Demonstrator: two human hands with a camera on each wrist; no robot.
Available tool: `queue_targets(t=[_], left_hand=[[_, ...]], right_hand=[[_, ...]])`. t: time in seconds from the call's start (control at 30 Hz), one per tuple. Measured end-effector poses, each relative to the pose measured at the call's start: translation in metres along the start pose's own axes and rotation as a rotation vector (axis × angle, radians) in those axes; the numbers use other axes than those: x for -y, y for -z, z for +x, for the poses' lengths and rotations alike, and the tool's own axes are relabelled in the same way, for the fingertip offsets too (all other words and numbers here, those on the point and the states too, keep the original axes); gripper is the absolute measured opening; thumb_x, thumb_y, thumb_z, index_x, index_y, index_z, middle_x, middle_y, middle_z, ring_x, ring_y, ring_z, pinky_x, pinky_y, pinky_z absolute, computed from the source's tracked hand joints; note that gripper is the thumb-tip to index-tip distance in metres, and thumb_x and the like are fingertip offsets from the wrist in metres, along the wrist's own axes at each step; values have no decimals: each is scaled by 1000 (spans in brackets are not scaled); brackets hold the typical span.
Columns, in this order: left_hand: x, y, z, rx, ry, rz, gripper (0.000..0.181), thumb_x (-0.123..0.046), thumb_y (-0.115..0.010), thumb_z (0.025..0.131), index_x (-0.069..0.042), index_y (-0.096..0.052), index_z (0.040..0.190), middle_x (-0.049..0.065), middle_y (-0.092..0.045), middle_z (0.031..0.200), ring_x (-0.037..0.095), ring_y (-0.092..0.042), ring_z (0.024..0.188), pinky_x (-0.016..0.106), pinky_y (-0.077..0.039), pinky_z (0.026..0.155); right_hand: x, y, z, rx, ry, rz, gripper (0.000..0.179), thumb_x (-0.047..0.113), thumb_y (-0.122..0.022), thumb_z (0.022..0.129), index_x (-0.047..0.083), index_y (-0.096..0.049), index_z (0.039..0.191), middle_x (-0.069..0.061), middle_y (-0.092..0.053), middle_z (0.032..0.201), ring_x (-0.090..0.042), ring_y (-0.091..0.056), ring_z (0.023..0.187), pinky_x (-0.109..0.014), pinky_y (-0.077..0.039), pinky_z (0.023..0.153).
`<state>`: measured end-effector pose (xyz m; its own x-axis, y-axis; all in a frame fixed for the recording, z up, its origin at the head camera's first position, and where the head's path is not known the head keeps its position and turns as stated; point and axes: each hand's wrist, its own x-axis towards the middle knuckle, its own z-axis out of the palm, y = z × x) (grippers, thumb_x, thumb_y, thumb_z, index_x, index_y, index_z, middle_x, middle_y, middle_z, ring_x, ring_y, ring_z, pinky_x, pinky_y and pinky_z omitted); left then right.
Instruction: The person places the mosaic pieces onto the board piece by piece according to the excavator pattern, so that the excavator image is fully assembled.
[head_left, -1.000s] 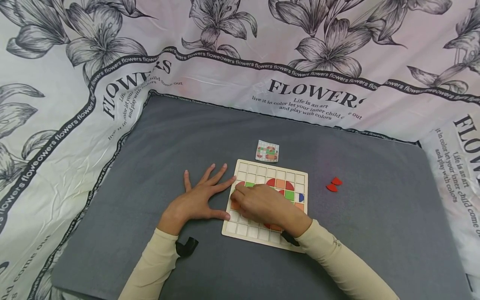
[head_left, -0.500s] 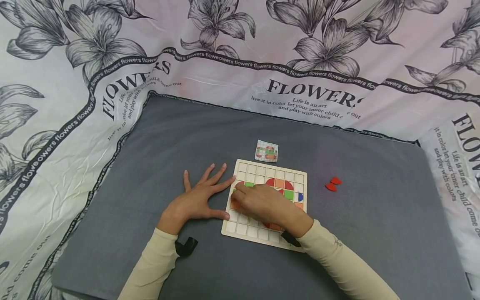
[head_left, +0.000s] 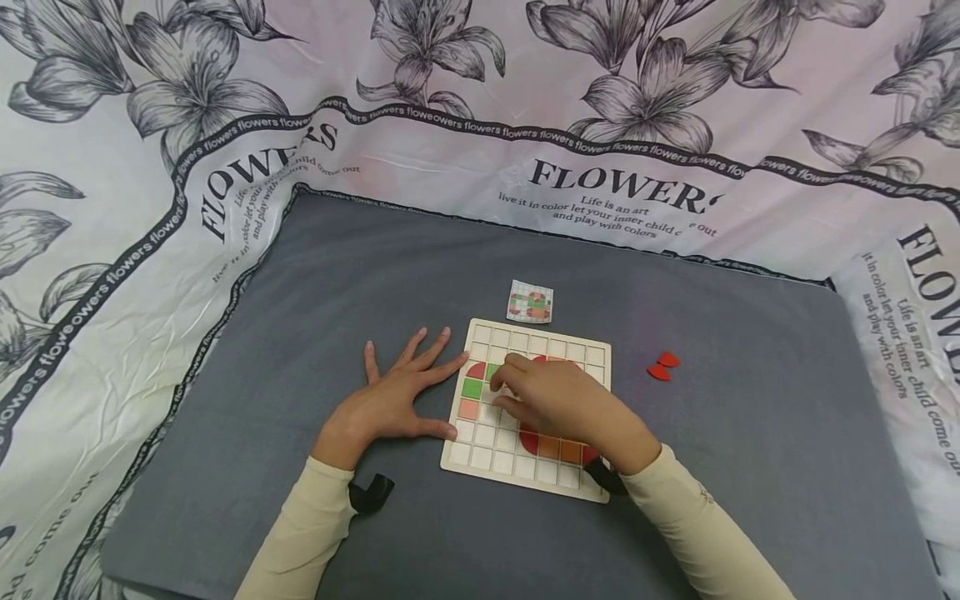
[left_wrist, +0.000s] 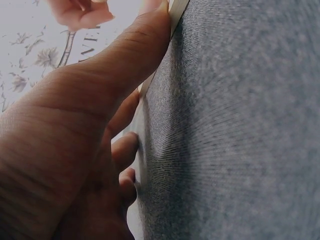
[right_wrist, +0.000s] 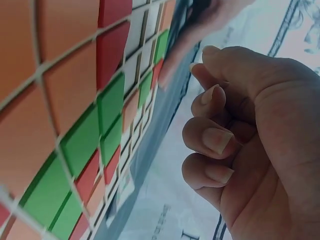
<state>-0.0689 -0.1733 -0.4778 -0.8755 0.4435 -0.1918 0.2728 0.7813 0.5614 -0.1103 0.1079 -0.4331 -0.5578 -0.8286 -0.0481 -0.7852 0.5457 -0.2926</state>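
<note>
A pale wooden grid board [head_left: 482, 458] lies on the grey table. Down its left column run a red quarter-round tile [head_left: 476, 371], a green square tile [head_left: 472, 388] and an orange square tile [head_left: 468, 409]. My left hand [head_left: 393, 404] rests beside the board with fingers spread, thumb and index fingertips at its left edge. Over the board is my right hand [head_left: 570, 404], hiding much of the middle and right. Its fingers are loosely curled, thumb and index apart, with nothing between them. The right wrist view shows green tiles [right_wrist: 82, 132] set in the grid near this hand.
Behind the board lies a small pattern card [head_left: 529, 302] printed with a coloured grid. Two loose red tiles [head_left: 659, 372] sit on the table to the right. A flower-printed cloth [head_left: 420, 175] hangs along the back and sides of the table.
My right hand has lifted off the board's left column and moved right, its thumb and index parting. The green and orange tiles there now show fully. The left hand stays put.
</note>
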Motion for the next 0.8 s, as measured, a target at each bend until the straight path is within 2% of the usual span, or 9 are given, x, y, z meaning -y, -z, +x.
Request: queue_targets(t=[0.23, 0.43, 0.8], left_hand=[[0, 1, 0, -3, -8, -7, 109, -65, -87, 78, -34, -34, 167, 0, -10, 179, 35, 2, 165, 84, 20, 108], [0, 1, 1, -13, -17, -18, 109, -63, -88, 77, -32, -35, 167, 2, -11, 179, 36, 2, 164, 84, 20, 108], [0, -1, 1, 7, 8, -11, 112, -67, -86, 76, -37, -30, 168, -4, -6, 179, 31, 6, 165, 81, 23, 109]], right_hand=[[-15, 5, -20, -49, -98, 66, 14, 29, -74, 101, 21, -73, 113, 14, -61, 96, 1, -53, 67, -24, -50, 62], [-34, 9, -43, -110, -182, 95, 15, 24, -77, 99, 19, -71, 112, 12, -61, 93, -1, -55, 71, -25, -49, 61], [-62, 10, -91, -193, -396, 60, 18, 23, -75, 100, 16, -71, 117, 6, -59, 94, -7, -51, 70, -29, -45, 58]])
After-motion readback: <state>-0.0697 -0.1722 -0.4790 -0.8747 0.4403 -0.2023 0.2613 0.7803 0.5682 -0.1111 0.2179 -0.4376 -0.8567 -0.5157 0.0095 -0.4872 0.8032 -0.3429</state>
